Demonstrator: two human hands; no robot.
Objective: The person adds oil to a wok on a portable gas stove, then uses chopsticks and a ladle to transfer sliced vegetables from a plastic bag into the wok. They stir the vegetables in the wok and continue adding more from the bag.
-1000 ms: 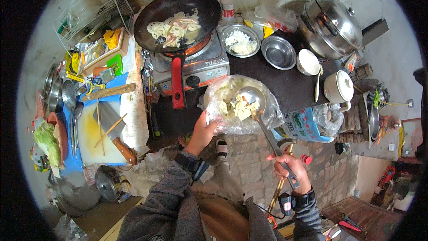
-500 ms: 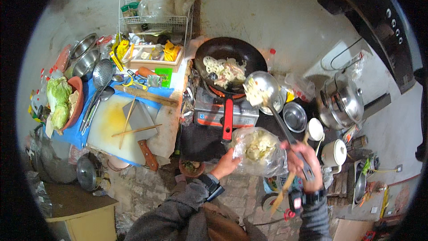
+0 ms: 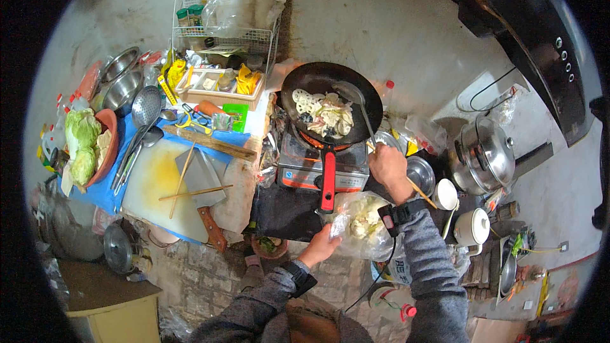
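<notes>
My right hand (image 3: 389, 170) is closed round the handle of a metal ladle (image 3: 365, 114). The ladle's bowl is inside the black wok (image 3: 295, 76), beside sliced lotus root (image 3: 309, 101) and other pale and dark food pieces. A thin wooden stick (image 3: 420, 195) shows at this hand; I cannot tell whether it is gripped too. At the near side of the stove, my left hand (image 3: 321, 244) pinches the edge of a clear plastic bag (image 3: 346, 241) with pale food inside. The wok's red handle (image 3: 328, 181) points toward me, just above the bag.
The wok sits on a portable stove (image 3: 298, 176). To its left lie a cutting board (image 3: 149, 187), a cleaver (image 3: 210, 194), crossed chopsticks (image 3: 184, 178) and a cabbage bowl (image 3: 112, 146). Rightward are a metal bowl (image 3: 420, 174), a white lidded pot (image 3: 471, 227) and a steel pot (image 3: 486, 152).
My right hand has moved up and left, taking the ladle from above the stove's right side into the wok. Pale pieces that were in the ladle no longer show there. My left hand stays at the bag.
</notes>
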